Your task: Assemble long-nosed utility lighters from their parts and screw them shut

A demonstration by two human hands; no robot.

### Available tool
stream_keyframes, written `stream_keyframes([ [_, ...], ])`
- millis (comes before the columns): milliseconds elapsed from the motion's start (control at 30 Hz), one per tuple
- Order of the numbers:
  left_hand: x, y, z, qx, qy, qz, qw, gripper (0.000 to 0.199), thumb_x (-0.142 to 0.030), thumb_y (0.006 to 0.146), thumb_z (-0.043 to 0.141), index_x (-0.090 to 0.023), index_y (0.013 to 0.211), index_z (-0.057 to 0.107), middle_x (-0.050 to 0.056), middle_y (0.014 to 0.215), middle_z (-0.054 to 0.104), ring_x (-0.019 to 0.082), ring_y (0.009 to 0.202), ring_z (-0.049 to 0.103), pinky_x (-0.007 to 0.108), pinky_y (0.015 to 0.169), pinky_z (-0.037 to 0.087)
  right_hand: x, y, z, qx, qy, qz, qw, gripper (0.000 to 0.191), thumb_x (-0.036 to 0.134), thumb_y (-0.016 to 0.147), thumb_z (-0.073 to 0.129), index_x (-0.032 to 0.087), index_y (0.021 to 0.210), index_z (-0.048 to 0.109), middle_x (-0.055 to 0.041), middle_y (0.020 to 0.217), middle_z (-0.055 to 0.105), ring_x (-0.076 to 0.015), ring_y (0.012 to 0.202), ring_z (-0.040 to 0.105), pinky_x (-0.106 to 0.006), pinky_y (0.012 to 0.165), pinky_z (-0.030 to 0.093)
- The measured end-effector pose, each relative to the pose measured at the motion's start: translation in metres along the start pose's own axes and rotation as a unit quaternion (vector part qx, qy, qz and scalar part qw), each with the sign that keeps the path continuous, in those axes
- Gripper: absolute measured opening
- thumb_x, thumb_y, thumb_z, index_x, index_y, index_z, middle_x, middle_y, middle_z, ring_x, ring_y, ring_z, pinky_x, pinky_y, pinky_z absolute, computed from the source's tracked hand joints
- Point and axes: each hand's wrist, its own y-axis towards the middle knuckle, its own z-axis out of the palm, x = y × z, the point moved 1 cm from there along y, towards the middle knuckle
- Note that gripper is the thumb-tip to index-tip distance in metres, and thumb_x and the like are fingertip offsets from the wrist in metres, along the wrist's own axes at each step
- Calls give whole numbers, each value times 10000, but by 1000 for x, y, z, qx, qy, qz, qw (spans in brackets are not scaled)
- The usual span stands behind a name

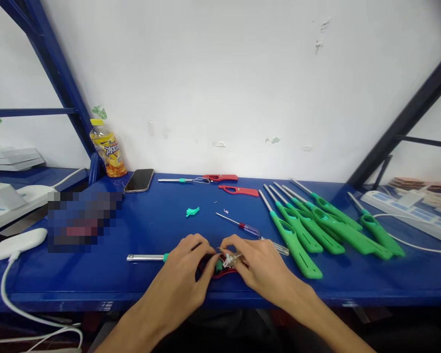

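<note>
Right-hand fingers (238, 239) are closed on a clear plastic part (231, 260). Left-hand fingers (206, 245) are bent against the open red lighter (224, 275); their exact grip cannot be determined. The lighter lies near the front edge of the blue table (106, 274). Screwdriver (249, 229): beyond the right hand. Green lighters (297, 250): farther right.

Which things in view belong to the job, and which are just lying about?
Likely part of the job:
- opened lighter being worked on
- clear part
- purple screwdriver
- teal piece
- red half-shell
- green lighters, probably

Apparently just lying about:
- phone
- bottle
- white charger
</note>
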Motion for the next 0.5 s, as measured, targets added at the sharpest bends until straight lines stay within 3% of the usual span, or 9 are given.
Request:
stream_keyframes([
  [133,5,7,7,-13,1,-18,1000,133,-180,1020,551,-232,928,632,23,893,690,224,826,653,349,750,498,-4,-1,1,-1,28,22,999,208,135,1024,569,261,1172,645,25,964,815,-190,753,752,-283,651,382],
  [333,11,9,10,-16,-16,-25,999,137,-182,1011,588,-235,1099,678,27,960,699,204,805,667,330,740,517,-2,-1,0,0,63,35,997,181,161,1029,574,278,1125,674,48,885,787,-159,660,696,-270,640,392],
  [433,10,9,8,-5,-20,-8,1000,157,-167,1025,575,-242,997,710,23,978,710,202,861,685,323,785,523,1,-3,-5,-8,85,49,995,142,226,1045,588,290,1129,683,64,746,725,-158,590,643,-273,617,393],
  [500,9,9,7,-4,-20,1,1000,179,-159,1032,571,-236,946,708,19,970,713,202,874,686,322,798,523,2,-5,-11,-41,108,63,991,125,294,1035,625,294,1148,679,51,772,720,-173,641,653,-283,643,426],
])
